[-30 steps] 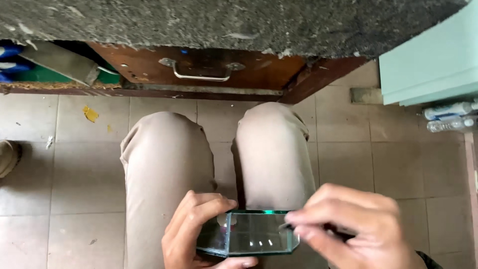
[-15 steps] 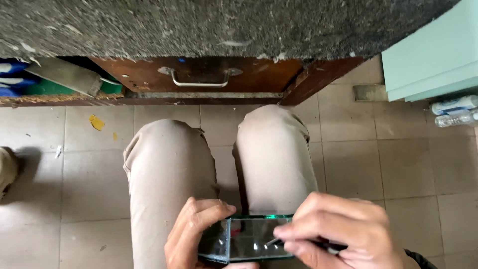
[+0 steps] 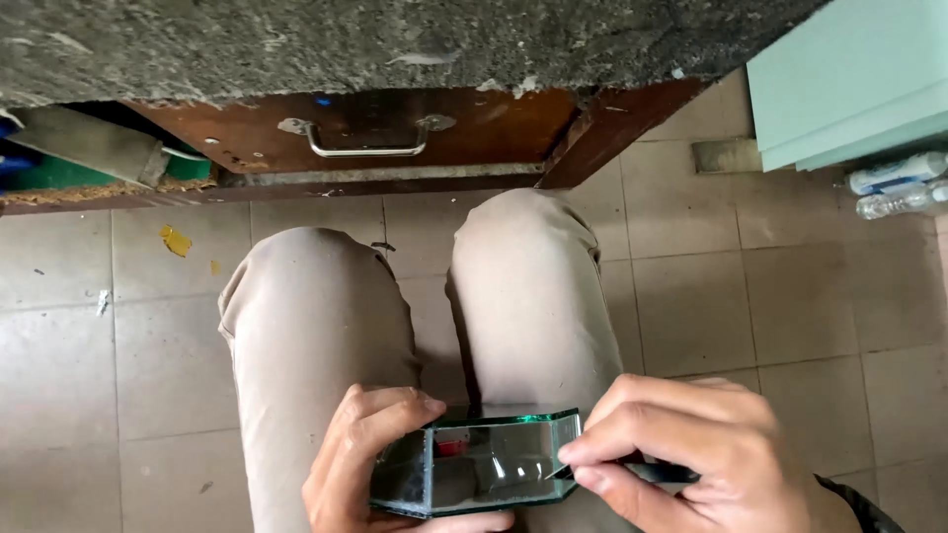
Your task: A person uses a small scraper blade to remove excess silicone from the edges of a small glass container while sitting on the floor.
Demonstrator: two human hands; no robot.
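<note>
The person sat with both knees up under a rough grey stone worktop (image 3: 296, 39), and over the lap, low in the head view, both hands met on a small green-edged glass box with angled corners (image 3: 474, 464). The left hand (image 3: 370, 464) gripped the box from its left end, thumb underneath and fingers curled over the top edge, closed on the glass. The right hand (image 3: 681, 454) was at the box's right end — its thumb and forefinger pinched shut on a thin dark tool (image 3: 657, 474), whose tip touched the glass at the right corner; what kind of tool it was could not be told. Something small and red showed through the glass, too blurred to name. The box hung just above the beige trousers (image 3: 326, 326), between the thighs and the person's body. Beyond the knees lay a grey tiled floor (image 3: 770, 296), and under the worktop a brown wooden drawer front with a metal handle (image 3: 365, 138). Two clear plastic bottles (image 3: 899, 188) lay on the floor at far right — beside a pale green panel (image 3: 839, 79).
</note>
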